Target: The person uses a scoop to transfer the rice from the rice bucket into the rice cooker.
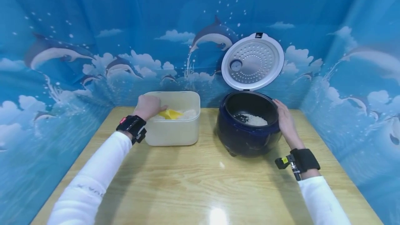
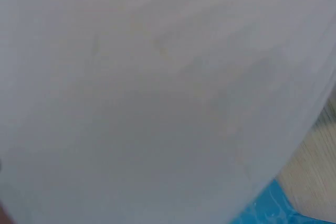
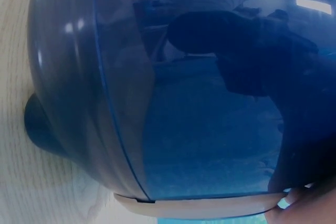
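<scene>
left hand (image 1: 147,107) gripping yellow scoop (image 1: 171,114), its long way left to right, tip pointing right, straight-fingered right hand (image 1: 285,120) touching cooker (image 1: 247,140)

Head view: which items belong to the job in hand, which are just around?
Likely in the job:
- yellow scoop, in the left hand
- pale tub the scoop is in
- rice cooker, lid up, white grains inside; right hand on its side

Just around:
- dolphin-print backdrop
- wooden table, only as support

Passable gap between bin (image 1: 172,133) and cooker (image 1: 247,141), lid (image 1: 259,61) (raised) blocking cooker's rear.
</scene>
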`<state>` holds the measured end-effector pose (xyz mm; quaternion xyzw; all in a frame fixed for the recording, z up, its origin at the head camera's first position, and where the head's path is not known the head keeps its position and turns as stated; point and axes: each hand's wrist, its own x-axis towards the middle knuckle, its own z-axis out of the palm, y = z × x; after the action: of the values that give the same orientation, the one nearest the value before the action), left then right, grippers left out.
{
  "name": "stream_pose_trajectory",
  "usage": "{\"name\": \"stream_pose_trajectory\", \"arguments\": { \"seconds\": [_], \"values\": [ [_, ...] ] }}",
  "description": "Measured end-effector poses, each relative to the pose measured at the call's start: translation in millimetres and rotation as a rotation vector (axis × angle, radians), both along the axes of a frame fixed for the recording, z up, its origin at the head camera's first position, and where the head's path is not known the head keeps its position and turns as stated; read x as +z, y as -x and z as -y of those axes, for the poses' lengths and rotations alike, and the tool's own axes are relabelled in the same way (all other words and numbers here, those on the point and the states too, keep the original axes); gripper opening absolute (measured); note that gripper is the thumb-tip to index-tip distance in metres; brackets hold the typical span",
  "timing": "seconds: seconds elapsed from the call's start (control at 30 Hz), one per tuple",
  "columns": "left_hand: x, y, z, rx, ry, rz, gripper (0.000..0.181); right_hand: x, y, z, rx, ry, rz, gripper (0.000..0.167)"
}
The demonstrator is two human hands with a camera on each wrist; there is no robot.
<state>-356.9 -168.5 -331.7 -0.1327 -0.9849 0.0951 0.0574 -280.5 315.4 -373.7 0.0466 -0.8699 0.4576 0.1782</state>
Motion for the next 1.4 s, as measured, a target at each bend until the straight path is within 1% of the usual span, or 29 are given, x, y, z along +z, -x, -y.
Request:
{"name": "stream_pose_trajectory", "arguments": {
  "seconds": [0.1, 0.2, 0.43, 0.5, 0.7, 0.8, 1.03, 1.17, 1.27, 1.4],
  "values": [
    [3.6, 0.9, 8.1, 0.027, -0.032, 0.028, 0.067, -1.5, 0.9, -1, 0.006, 0.015, -0.006, 0.051],
    [7.1, -1.8, 16.6, 0.041, -0.089, 0.054, 0.066, -1.6, 1.6, -1, 0.016, 0.031, 0.001, 0.052],
    [15.4, -16.4, 38.1, 0.054, -0.169, 0.071, 0.068, 0.2, 0.3, 1, 0.008, 0.031, 0.025, 0.054],
    [18.7, -20.1, 45.5, 0.061, -0.211, 0.085, 0.069, 0.3, 0.4, 2, 0.008, 0.026, 0.028, 0.053],
    [25.9, -26.2, 64.8, 0.126, -0.306, 0.142, 0.068, 0.2, -0.5, 1, 0.024, 0.038, 0.037, 0.054],
    [28.3, -27.9, 71.4, 0.145, -0.34, 0.154, 0.068, 0.1, -1.1, 1, 0.03, 0.039, 0.034, 0.054],
    [27.9, -31.9, 87.0, 0.139, -0.421, 0.128, 0.067, -3.1, 2.0, 0, 0.044, 0.04, 0.011, 0.054],
    [24.7, -33.1, 95.4, 0.157, -0.502, 0.147, 0.07, -4.4, 2.3, -2, 0.045, 0.04, 0.016, 0.054],
    [22.6, -33.9, 98.5, 0.17, -0.558, 0.158, 0.072, -3.4, 3.0, -2, 0.046, 0.044, 0.01, 0.054],
    [21.6, -37.6, 97.5, 0.176, -0.594, 0.178, 0.071, -1.4, 2.7, -2, 0.046, 0.049, 0.011, 0.054]
  ]
}}
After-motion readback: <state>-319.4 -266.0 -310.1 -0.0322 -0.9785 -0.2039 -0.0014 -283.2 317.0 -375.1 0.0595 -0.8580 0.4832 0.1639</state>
